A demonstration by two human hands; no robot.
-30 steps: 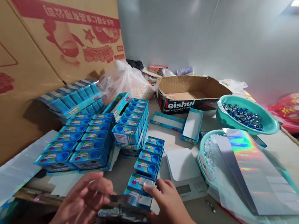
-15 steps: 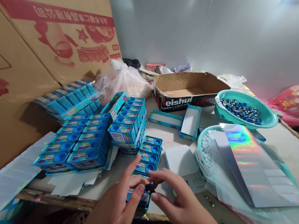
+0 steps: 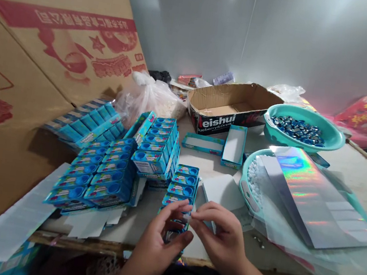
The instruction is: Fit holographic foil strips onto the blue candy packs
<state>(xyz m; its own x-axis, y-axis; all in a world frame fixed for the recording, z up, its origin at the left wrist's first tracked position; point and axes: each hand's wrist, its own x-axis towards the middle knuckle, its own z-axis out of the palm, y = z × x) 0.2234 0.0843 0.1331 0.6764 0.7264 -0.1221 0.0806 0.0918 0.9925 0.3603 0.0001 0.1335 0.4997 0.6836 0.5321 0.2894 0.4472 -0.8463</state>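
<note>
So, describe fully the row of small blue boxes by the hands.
The row of small blue boxes runs away from the camera, closely packed, between a taller blue stack and a flat white plate. Visible faces look glossy and printed, with pale lettering and a round shape. The hands partly hide its near end; contact is unclear.

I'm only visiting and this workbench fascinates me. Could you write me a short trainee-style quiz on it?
1. True or false: the far teal bowl holds shiny blue pieces.
2. Multiple choice: what lies partly over the near teal bowl?
A) an open carton
B) a shiny sheet
C) a stack of blue boxes
3. Short answer: which is nearer the white square plate, the person's left hand or right hand?

Key: 1. True. 2. B. 3. The right hand.
</note>
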